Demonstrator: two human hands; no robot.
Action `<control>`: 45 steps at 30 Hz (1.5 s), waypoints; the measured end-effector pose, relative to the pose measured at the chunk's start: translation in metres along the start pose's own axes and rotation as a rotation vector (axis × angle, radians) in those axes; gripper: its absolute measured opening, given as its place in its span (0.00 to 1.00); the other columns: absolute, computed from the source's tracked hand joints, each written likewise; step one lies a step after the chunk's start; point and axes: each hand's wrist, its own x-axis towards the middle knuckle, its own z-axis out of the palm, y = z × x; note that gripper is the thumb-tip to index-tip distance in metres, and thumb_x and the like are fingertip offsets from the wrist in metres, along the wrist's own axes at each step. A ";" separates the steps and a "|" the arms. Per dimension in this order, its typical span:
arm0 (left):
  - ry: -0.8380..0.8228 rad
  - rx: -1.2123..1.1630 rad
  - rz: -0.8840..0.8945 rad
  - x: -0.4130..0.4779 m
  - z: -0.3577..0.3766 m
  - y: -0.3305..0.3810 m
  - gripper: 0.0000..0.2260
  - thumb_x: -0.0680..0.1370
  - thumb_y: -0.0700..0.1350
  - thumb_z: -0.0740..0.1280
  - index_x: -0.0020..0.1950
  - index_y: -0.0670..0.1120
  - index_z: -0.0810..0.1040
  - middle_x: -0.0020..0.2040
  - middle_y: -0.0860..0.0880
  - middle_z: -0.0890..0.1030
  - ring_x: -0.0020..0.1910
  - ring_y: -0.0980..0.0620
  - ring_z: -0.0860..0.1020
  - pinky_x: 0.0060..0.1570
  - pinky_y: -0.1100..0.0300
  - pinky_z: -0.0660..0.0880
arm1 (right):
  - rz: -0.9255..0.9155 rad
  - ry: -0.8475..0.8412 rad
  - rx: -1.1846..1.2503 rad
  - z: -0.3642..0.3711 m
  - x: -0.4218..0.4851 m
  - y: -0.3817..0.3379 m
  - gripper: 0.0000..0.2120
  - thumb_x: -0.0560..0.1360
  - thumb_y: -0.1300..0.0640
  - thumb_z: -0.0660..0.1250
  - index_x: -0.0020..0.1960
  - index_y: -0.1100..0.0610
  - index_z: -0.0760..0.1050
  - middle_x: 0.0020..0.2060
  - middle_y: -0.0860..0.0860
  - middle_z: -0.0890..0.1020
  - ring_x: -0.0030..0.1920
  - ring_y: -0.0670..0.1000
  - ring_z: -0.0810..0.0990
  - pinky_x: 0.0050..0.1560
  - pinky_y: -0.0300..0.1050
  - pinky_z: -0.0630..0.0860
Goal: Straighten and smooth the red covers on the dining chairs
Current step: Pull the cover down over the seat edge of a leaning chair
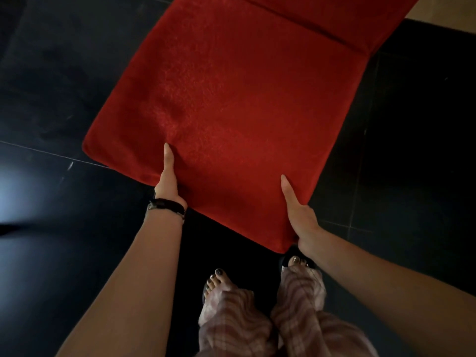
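Plaid trouser legs (231,318) and bare toes (216,282) sit closest, at 6 o'clock, planted right against the front of the chair, so the person stands square to the seat and both arms reach it evenly. From 7 and 4 o'clock the two forearms run up to the near edge of the red cover (231,99), which spreads from the middle of the view up toward 12 and 1 o'clock, where it folds at a seam into the backrest (334,11). The left hand (168,181), with a dark wristband (167,206) just behind it, clamps the front edge a little toward 7 o'clock of centre: its thumb lies straight on top of the fabric while the fingers go out of sight beneath the hem, which reads as a pinch on the cloth. The right hand (300,217) does the same near the front corner at 5 o'clock, thumb flat on top, fingers hidden below. Holding the edge at two well-separated spots likely lets the person pull the cloth toward themselves evenly and take slack out of the seat panel. Faint shading near 9 o'clock of the seat may be a soft ripple left to flatten. Dark tiled floor (64,86) surrounds the chair.
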 end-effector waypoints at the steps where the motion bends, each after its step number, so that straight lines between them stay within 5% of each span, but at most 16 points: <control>1: -0.011 -0.001 -0.006 -0.006 0.001 -0.001 0.55 0.53 0.73 0.71 0.75 0.49 0.63 0.71 0.46 0.70 0.69 0.42 0.69 0.68 0.37 0.64 | 0.003 0.009 0.006 -0.003 -0.006 -0.001 0.32 0.50 0.23 0.66 0.43 0.44 0.71 0.45 0.44 0.79 0.45 0.46 0.78 0.51 0.48 0.72; 9: 0.019 0.008 -0.023 -0.054 -0.001 0.000 0.51 0.58 0.73 0.70 0.75 0.50 0.62 0.71 0.46 0.70 0.69 0.43 0.69 0.68 0.37 0.64 | 0.074 0.050 0.053 -0.019 -0.049 -0.005 0.37 0.50 0.23 0.68 0.48 0.48 0.74 0.48 0.48 0.81 0.47 0.51 0.80 0.51 0.50 0.75; 17: 0.037 -0.010 -0.049 -0.107 -0.015 0.010 0.53 0.56 0.71 0.71 0.76 0.50 0.61 0.72 0.46 0.69 0.69 0.43 0.69 0.68 0.37 0.64 | 0.151 0.058 0.015 -0.028 -0.102 -0.009 0.47 0.48 0.22 0.65 0.55 0.54 0.74 0.50 0.52 0.81 0.51 0.56 0.80 0.61 0.56 0.74; 32: -0.002 0.026 -0.080 -0.196 -0.002 0.048 0.53 0.56 0.70 0.72 0.76 0.48 0.60 0.71 0.43 0.69 0.67 0.40 0.70 0.66 0.35 0.66 | 0.202 0.052 0.018 -0.057 -0.174 -0.048 0.38 0.56 0.24 0.66 0.47 0.56 0.72 0.46 0.54 0.79 0.49 0.57 0.79 0.61 0.57 0.73; 39: 0.034 0.073 -0.115 -0.239 -0.009 0.057 0.54 0.58 0.71 0.71 0.77 0.47 0.59 0.71 0.41 0.68 0.68 0.39 0.70 0.65 0.34 0.66 | 0.257 0.006 0.082 -0.064 -0.218 -0.053 0.44 0.51 0.24 0.67 0.53 0.55 0.73 0.45 0.53 0.79 0.45 0.55 0.79 0.51 0.50 0.74; 45: 0.137 0.105 -0.097 -0.277 -0.007 0.074 0.55 0.56 0.70 0.74 0.76 0.46 0.60 0.69 0.41 0.71 0.64 0.39 0.72 0.63 0.35 0.68 | 0.258 0.010 0.074 -0.073 -0.249 -0.066 0.53 0.50 0.24 0.67 0.64 0.58 0.73 0.46 0.54 0.79 0.48 0.57 0.78 0.60 0.54 0.74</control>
